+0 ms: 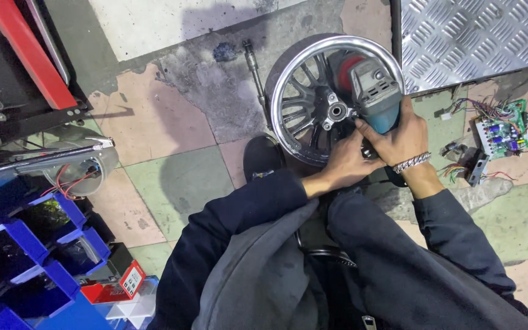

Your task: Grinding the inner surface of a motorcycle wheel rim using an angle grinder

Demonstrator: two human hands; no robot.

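Looking straight down at someone crouched on a tiled floor (172, 183) with a shiny metal wheel rim (304, 91) standing upright on the floor in front of their knees, a bit right of centre. A teal-and-grey angle grinder (375, 95) is pressed against the rim's right side, its reddish disc up against the spokes near the hub.

The right hand (401, 137), with a chain bracelet (412, 162) on the wrist, has its grip clamped around the grinder's body from the near side. The left hand (346, 165) sits just beside it, fingers closed on the lower part of the grinder right next to the hub, so both hands are touching each other on the tool.

Other stuff around: a long socket extension bar (255, 73) lies on the floor just left of the rim. A green circuit board (503, 129) with a tangle of coloured wires sits well off to the right. A checker-plate metal sheet (478, 36) fills the far right corner. Blue plastic bins (32, 244) are stacked at the near left, with a red metal frame (29, 55) at the far left.
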